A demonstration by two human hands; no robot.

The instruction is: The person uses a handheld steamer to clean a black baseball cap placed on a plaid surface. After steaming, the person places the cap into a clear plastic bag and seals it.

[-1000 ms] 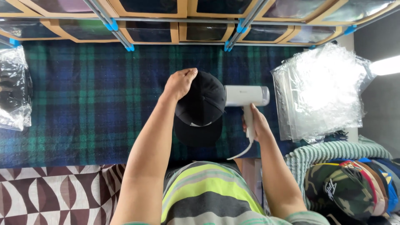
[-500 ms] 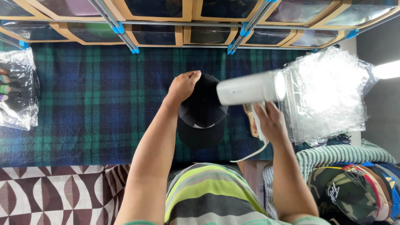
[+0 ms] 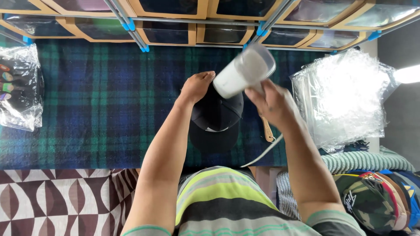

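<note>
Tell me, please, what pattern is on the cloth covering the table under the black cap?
The table cloth is a dark blue and green plaid, seen in the head view.

A black cap (image 3: pixel 214 120) was seen from above on a green and blue plaid cloth, near the middle of the scene, its flat brim pointing toward the near edge. Its crown was held at the far side. A white handheld steamer (image 3: pixel 243 72) was held tilted just above the crown's far right side, blurred, with a white cord trailing toward the near right.
</note>
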